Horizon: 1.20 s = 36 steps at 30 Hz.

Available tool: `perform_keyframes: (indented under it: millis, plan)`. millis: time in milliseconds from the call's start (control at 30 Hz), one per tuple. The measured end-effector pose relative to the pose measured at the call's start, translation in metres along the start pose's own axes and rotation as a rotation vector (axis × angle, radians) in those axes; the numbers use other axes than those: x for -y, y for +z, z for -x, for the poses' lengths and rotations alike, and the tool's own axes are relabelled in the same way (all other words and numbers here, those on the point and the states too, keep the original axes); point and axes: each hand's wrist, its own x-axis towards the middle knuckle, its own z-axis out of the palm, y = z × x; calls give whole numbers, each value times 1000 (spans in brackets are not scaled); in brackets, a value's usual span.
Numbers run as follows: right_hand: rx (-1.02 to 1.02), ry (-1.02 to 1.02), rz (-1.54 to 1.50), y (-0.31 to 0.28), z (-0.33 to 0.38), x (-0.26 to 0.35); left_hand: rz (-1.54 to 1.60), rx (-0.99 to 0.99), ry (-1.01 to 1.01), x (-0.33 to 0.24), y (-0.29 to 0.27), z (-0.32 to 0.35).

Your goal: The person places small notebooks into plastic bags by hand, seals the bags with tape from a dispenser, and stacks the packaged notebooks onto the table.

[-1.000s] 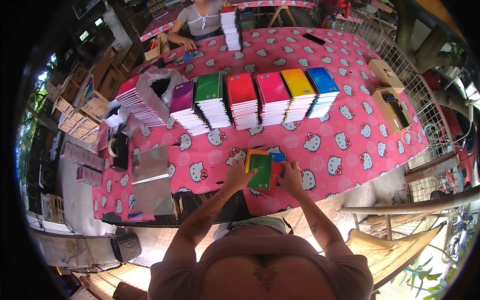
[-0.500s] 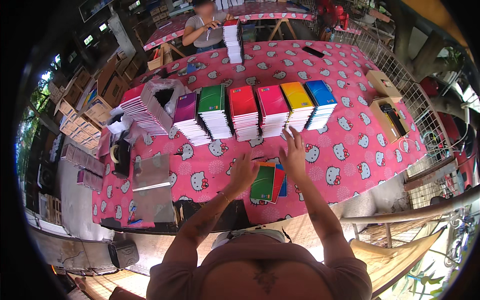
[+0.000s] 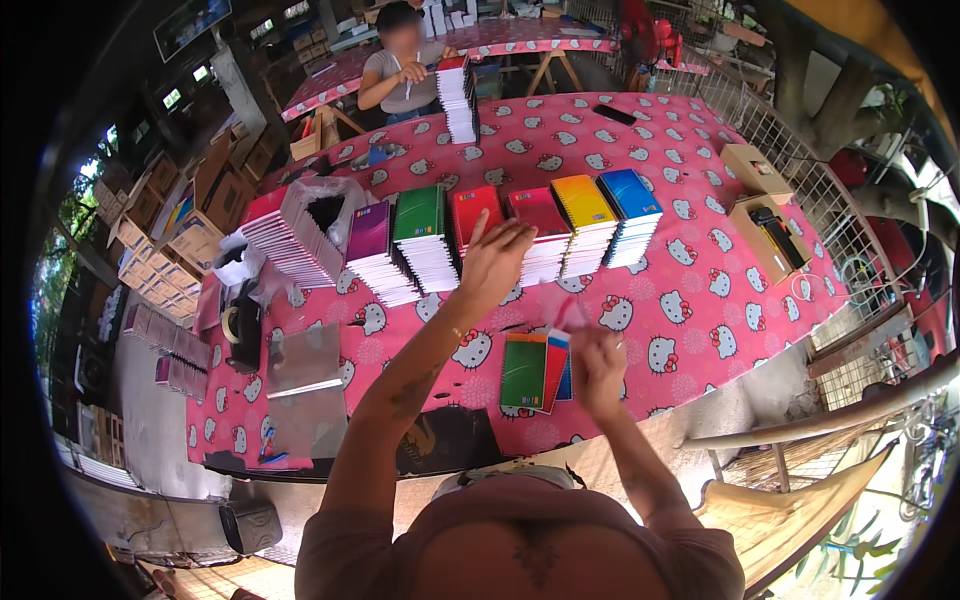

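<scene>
Two bare hands work above a small fan of notebooks point(image 3: 537, 371) that lies on the pink patterned tablecloth point(image 3: 700, 300). The right hand point(image 3: 597, 362) hangs just over the fan's right edge with its fingers curled in; they seem to pinch something thin and pale, perhaps a clear sleeve, but the blur makes it impossible to tell whether the hand is closed on anything. The left hand point(image 3: 493, 262) is raised farther out, fingers spread and apart, holding nothing, and it hovers in front of the red stack point(image 3: 478, 215) in the row of notebook piles.

Beyond that hand the row runs sideways: the green stack point(image 3: 420, 225) and the purple stack point(image 3: 372, 245) to its left, a second red stack point(image 3: 540, 225), the yellow stack point(image 3: 585, 212) and the blue stack point(image 3: 630, 205) to its right. Near the right hand, the fan shows a green cover on top with red and blue edges peeking out beneath.

To do this step well, the person would likely need to take one cover per colour, square the edges against the cloth before lifting, and keep the set flat so that no book slides out. A loose fan like this would probably catch when gathered one-handed.

Across the table, another person point(image 3: 400, 70) handles a tall white stack point(image 3: 460, 95).
</scene>
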Motion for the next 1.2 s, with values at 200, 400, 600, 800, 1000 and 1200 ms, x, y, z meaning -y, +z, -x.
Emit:
perform_keyframes:
  millis: [200, 400, 600, 800, 1000, 1200]
  plan:
    - [270, 324, -394, 33, 93, -7, 245, 16, -15, -75, -66, 116]
    - [59, 75, 18, 48, -64, -43, 322, 225, -94, -80, -41, 154]
    - [187, -13, 454, 80, -136, -115, -140, 74, -101, 51, -18, 36]
    - [-114, 524, -555, 24, -56, -81, 91, -115, -315, -6, -120, 7]
    - [329, 486, -669, 85, 73, -84, 77, 803, -382, -85, -43, 30]
    - [97, 612, -540, 56, 69, -85, 288, 372, -482, -34, 2, 77]
